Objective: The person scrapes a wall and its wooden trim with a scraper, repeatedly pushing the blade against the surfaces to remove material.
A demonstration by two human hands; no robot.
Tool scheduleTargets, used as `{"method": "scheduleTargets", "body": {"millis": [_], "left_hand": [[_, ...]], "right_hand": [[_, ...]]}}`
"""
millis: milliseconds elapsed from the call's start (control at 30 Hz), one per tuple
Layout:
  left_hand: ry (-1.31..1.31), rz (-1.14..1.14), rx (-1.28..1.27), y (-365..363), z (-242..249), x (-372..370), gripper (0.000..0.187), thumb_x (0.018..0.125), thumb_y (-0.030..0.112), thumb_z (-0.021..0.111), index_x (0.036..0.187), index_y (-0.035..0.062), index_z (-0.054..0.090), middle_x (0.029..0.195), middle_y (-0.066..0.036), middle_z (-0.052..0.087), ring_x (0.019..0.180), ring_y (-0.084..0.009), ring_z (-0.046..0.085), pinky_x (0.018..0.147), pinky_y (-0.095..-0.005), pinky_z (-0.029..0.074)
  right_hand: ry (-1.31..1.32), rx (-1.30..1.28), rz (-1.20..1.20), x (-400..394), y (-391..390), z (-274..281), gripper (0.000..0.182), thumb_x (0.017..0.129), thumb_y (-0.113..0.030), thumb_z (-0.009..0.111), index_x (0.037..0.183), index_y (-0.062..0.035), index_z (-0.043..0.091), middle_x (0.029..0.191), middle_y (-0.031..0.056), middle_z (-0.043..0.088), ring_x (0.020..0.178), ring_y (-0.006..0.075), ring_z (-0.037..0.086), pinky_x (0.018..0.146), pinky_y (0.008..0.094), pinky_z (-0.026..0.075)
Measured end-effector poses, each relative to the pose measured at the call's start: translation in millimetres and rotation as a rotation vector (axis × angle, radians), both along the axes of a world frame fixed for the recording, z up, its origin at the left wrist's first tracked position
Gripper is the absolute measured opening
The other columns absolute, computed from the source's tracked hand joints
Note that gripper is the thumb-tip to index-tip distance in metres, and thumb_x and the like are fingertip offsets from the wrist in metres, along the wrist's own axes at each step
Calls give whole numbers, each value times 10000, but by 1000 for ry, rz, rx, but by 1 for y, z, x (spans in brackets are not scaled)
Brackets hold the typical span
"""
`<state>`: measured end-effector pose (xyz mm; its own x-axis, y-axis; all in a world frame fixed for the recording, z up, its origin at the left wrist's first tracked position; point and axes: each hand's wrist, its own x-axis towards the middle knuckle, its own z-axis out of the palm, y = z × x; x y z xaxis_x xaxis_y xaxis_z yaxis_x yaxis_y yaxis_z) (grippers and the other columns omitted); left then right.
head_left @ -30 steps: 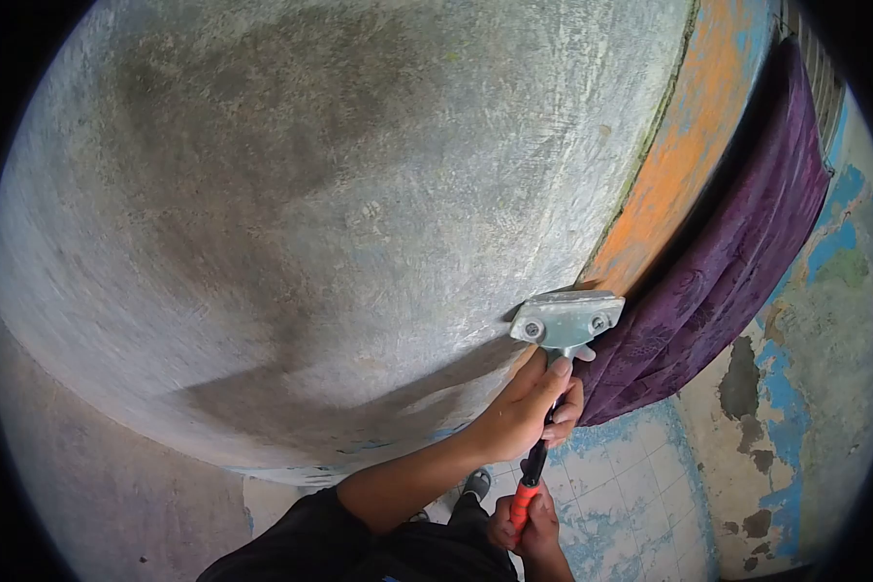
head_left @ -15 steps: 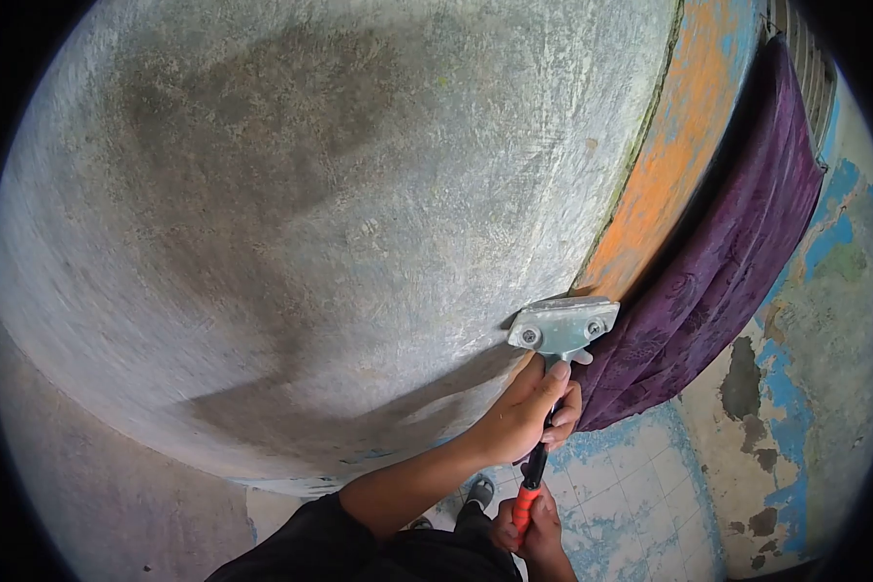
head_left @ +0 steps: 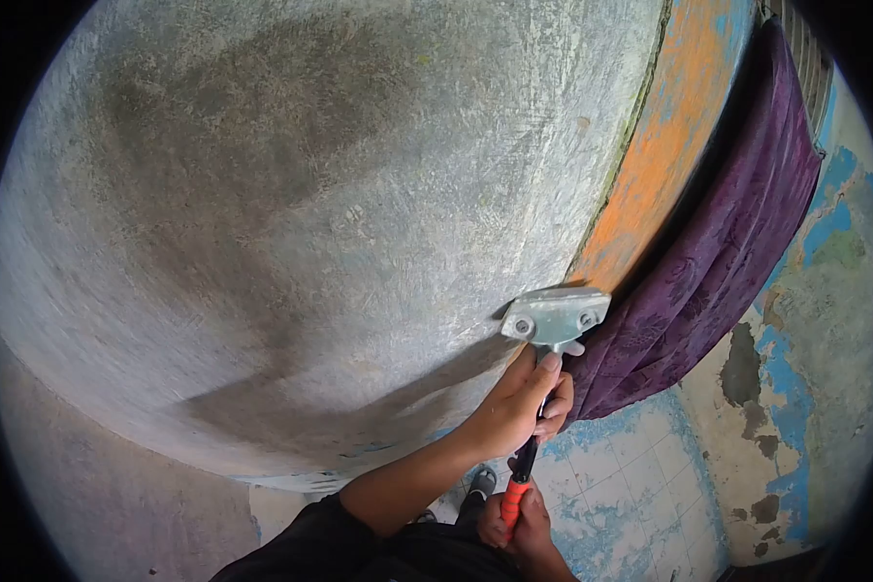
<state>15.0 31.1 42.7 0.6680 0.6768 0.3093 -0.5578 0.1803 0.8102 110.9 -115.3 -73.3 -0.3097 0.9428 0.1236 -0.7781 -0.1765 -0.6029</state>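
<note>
A long-handled scraper (head_left: 556, 317) has a wide metal head with two screws, a black shaft and an orange-red grip. Its blade edge lies at the grey wall (head_left: 436, 204), by the lower end of an orange-painted strip (head_left: 655, 145). My left hand (head_left: 524, 407) is wrapped round the black shaft just below the head, its thumb lying along the shaft. Lower down, my right hand (head_left: 516, 519) grips the orange-red handle close to my body.
A purple patterned curtain (head_left: 698, 291) hangs right beside the scraper head. Farther right is a wall (head_left: 791, 388) with peeling blue paint. Paint-marked floor tiles (head_left: 621, 475) spread below, and my shod foot (head_left: 484, 479) shows behind the handle.
The view has shifted a little. Scraper and both hands appear slightly farther left and higher, with the head still by the orange strip's lower end and both grips unchanged.
</note>
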Motion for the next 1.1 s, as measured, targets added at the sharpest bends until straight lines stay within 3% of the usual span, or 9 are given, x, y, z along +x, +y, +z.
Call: {"method": "scheduleTargets", "body": {"millis": [400, 500, 533, 633, 767, 800, 867, 967, 1100], "left_hand": [[-8, 34, -17, -2, 11, 0, 435, 1020, 514, 318, 1273, 161, 320, 682, -2, 405, 482, -70, 390, 468, -237, 379], [18, 42, -8, -2, 6, -2, 429, 1013, 529, 325, 1195, 140, 335, 685, -5, 412, 481, -72, 393, 469, -238, 383], [33, 49, -31, -4, 5, -2, 417, 1008, 537, 338, 1072, 125, 338, 678, -9, 411, 488, -73, 398, 475, -239, 383], [43, 49, -100, -12, -7, -5, 405, 1006, 536, 354, 1015, 133, 315, 665, -9, 407, 499, -73, 403, 485, -240, 381], [54, 80, -77, -21, -56, -27, 555, 990, 594, 314, 844, 70, 422, 680, -12, 409, 498, -102, 395, 512, -256, 377], [128, 172, -103, -29, -59, -34, 621, 981, 618, 290, 735, 64, 423, 691, -23, 416, 541, -127, 418, 557, -282, 392], [80, 248, -199, -39, -89, -44, 617, 982, 615, 288, 750, 60, 426, 691, -32, 416, 579, -138, 430, 589, -300, 400], [40, 329, -263, -52, -106, -64, 612, 986, 605, 281, 766, 54, 430, 694, -44, 407, 627, -152, 436, 634, -328, 410], [70, 418, -289, -61, -100, -78, 624, 983, 615, 275, 749, 54, 419, 679, -41, 401, 604, -146, 427, 605, -312, 407]], "right_hand": [[-41, 35, -7, 3, 4, 5, 557, 1012, -434, 407, 1485, -175, 263, 604, 86, 433, 419, 148, 396, 410, 278, 359], [-70, 32, -3, 4, 7, 6, 561, 1011, -435, 409, 1482, -167, 265, 607, 85, 433, 424, 148, 406, 415, 274, 366], [-62, 23, 4, 4, 4, 3, 562, 1010, -436, 411, 1482, -168, 267, 607, 85, 431, 425, 148, 408, 416, 272, 368], [-70, -45, 8, 3, -4, -9, 546, 1007, -439, 417, 1447, -136, 303, 607, 79, 442, 428, 144, 422, 417, 264, 370], [-290, -74, 39, 10, -8, -45, 451, 1011, -409, 432, 1303, -65, 436, 612, 62, 480, 438, 129, 441, 413, 256, 364], [-377, -101, 56, 14, -9, -55, 445, 1009, -417, 431, 1259, -50, 453, 616, 63, 483, 439, 128, 438, 416, 256, 362], [-545, -142, 95, 21, -5, -69, 449, 1007, -433, 428, 1173, -19, 486, 624, 63, 488, 441, 127, 432, 423, 256, 358], [-631, -189, 159, 20, -5, -70, 348, 1020, -336, 435, 1156, -36, 548, 630, 40, 506, 461, 100, 457, 424, 233, 360], [-636, -110, 257, 8, -5, -73, 399, 1019, -357, 426, 1218, -27, 530, 638, 37, 510, 463, 94, 454, 432, 225, 362]]}}
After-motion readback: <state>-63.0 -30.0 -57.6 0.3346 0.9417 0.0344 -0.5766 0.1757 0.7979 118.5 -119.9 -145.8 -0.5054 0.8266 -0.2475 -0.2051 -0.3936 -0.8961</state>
